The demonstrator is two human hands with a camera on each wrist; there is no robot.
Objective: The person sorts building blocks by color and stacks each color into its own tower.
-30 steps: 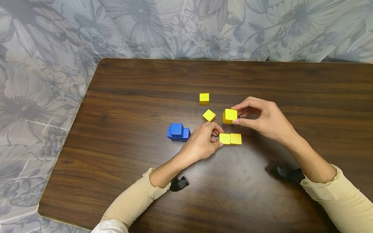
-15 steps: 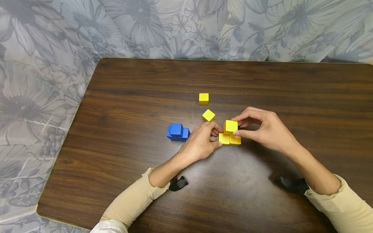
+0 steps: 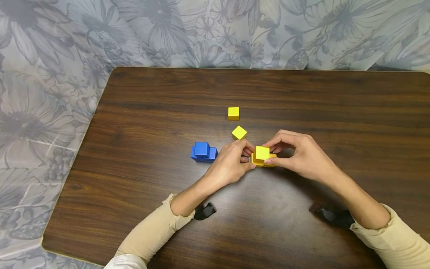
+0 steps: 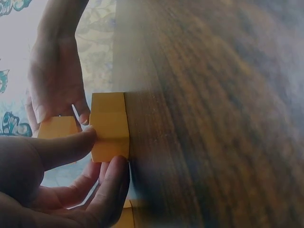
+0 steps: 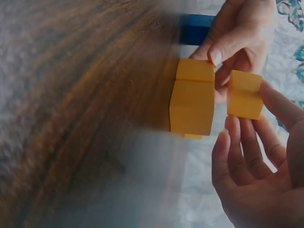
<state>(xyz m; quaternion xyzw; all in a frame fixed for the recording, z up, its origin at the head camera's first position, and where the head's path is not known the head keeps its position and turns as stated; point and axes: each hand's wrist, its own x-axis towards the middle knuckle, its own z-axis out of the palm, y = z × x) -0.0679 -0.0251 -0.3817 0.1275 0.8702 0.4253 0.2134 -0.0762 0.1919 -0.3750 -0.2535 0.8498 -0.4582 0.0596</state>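
My right hand pinches a yellow cube between thumb and fingers, just above two yellow cubes set side by side on the table. In the right wrist view a narrow gap parts the held cube from that pair. My left hand grips the left cube of the pair, its thumb on one side and fingers on the other. Most of the pair is hidden in the head view by the raised cube and the fingers.
Left of my left hand stand several blue cubes, one on top of the others. Behind the hands lie a turned yellow cube and another yellow cube. The wooden table meets a flower-patterned cloth at its far edge.
My right hand has brought its yellow cube toward me, slightly left and down, from behind the pair to just over it. My left hand has stayed on the pair.
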